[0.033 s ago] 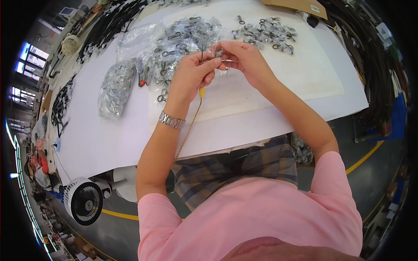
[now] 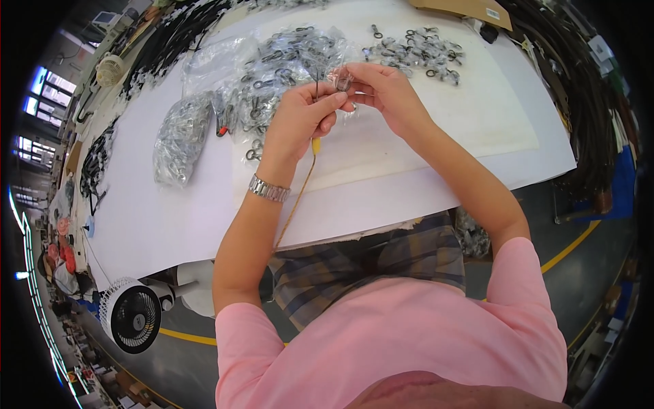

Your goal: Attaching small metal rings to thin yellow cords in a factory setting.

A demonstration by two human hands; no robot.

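My left hand is closed around a thin dark tool with a yellow end, its slim shaft standing up past the fingers. From the yellow part a twisted cord runs down to the table's near edge. Finger and thumb of my right hand pinch a small metal fitting in clear plastic film; the left fingertips touch it from the other side. Just beyond the hands lies a heap of plastic-wrapped metal swivel hooks. The fitting's exact shape is partly hidden by fingers and film.
A second pile of hooks lies at the far right. Left of my hands are a stuffed clear bag and a red-tipped black item. Dark straps cover the far left; a fan stands at the table's near left.
My right fingers have shifted very slightly on the wrapped fitting, which has turned a little and shows more clearly. The left hand has hardly moved.
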